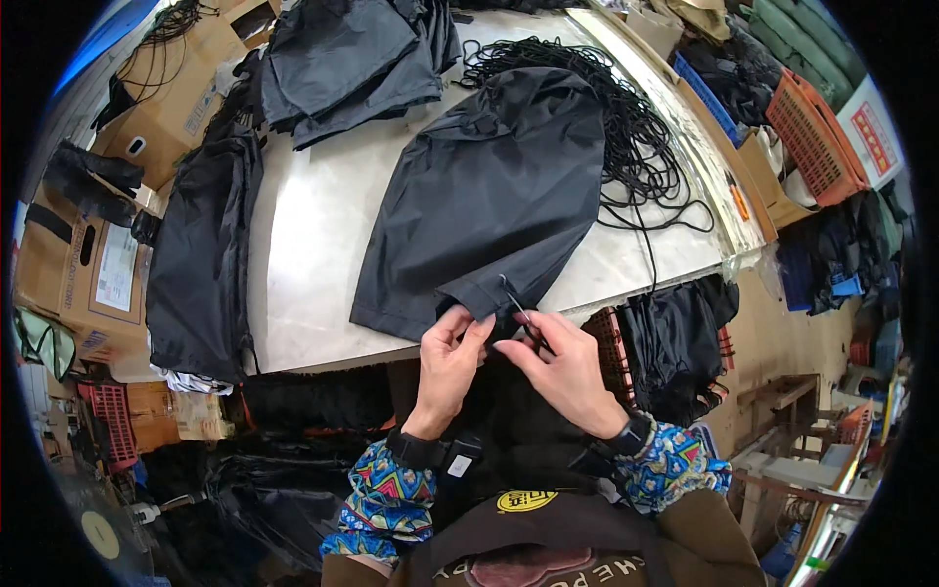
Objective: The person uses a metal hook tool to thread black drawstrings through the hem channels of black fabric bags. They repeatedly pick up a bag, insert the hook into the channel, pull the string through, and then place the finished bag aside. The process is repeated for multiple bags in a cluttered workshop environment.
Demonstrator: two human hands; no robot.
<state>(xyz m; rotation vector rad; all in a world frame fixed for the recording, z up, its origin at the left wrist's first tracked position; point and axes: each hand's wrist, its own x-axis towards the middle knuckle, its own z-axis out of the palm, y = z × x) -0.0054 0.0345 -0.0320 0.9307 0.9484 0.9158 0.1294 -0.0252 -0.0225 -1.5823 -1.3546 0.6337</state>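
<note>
A black fabric bag (479,186) lies across the light tabletop in front of me, its near edge drawn up at the table's front. My left hand (451,357) pinches the folded hem at the bag's near corner. Just to the right, my right hand (561,360) has its fingers closed on a thin wire-like threader (513,294) that stands against the hem. A dark strand shows near those fingertips, but what it joins is hidden. Behind the bag and to its right spreads a tangled heap of black cord (646,137).
Folded black fabric (352,64) is stacked at the table's back, with another black pile (203,259) along its left edge. Cardboard boxes (73,264) stand left. An orange-handled cutter (737,198) lies on the right edge. More black fabric (675,338) sits in a red crate below.
</note>
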